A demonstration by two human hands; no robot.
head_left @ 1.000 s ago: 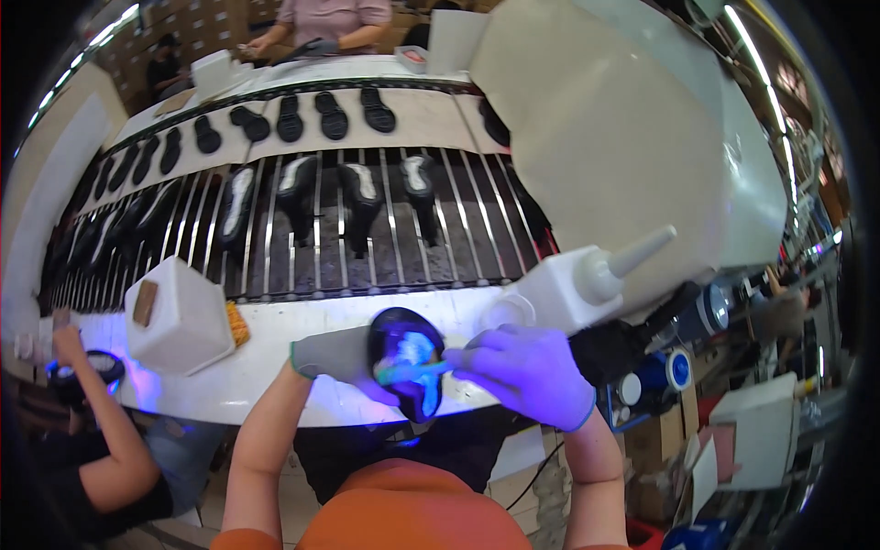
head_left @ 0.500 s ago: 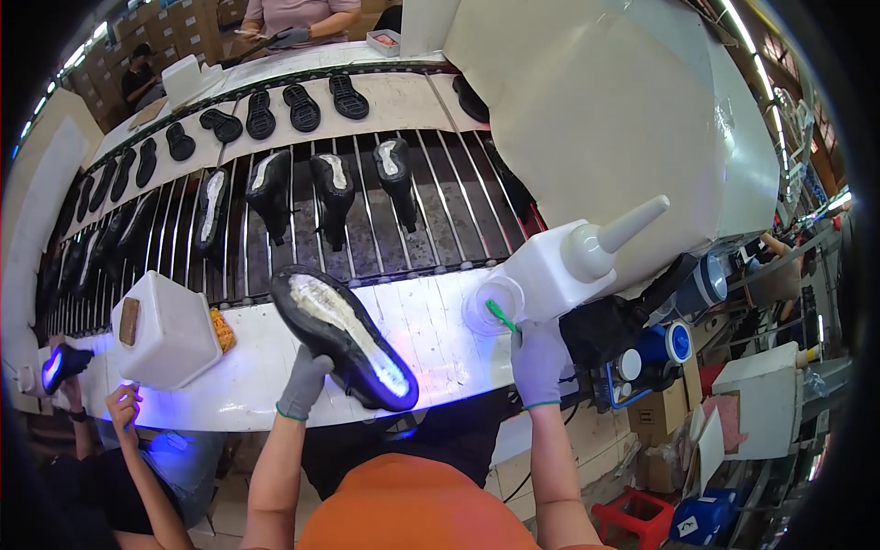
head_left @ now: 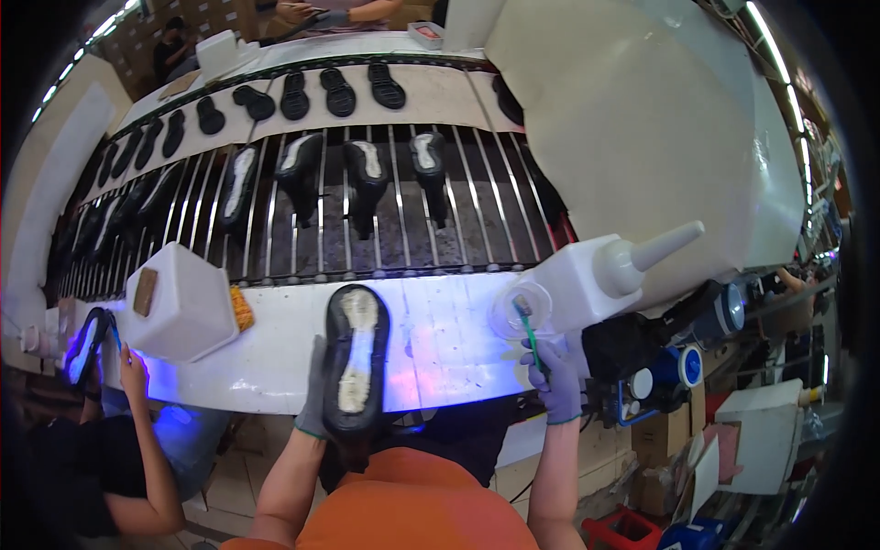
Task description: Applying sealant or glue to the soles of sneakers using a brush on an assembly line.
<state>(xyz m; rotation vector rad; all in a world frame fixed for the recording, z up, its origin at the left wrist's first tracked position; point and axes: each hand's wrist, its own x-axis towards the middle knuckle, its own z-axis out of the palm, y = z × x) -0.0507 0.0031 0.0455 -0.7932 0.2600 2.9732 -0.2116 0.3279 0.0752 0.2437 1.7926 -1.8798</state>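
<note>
My left hand (head_left: 313,396), in a grey glove, grips a black shoe (head_left: 379,367) along its left side. The shoe is bottom up, its pale white underside facing me. My gloved right hand (head_left: 557,380) is closed round the green handle of a toothbrush-like brush (head_left: 532,341). The brush head is over or inside a small clear cup (head_left: 499,323); whether it touches the contents I cannot tell. Right behind the cup lies a big white bottle (head_left: 587,280) with a long nozzle.
Several shoes (head_left: 367,188) lie bottom up on a roller conveyor (head_left: 477,197), with black soles (head_left: 337,92) on the ledge beyond. A white box-shaped container (head_left: 179,307) stands at left on the white table (head_left: 440,367). At far left, a co-worker's hand (head_left: 134,368) is near another shoe.
The shoe has turned more upright and shifted right. My right hand has drawn back a little, and the brush head now shows at the cup. The whole view has shifted.
</note>
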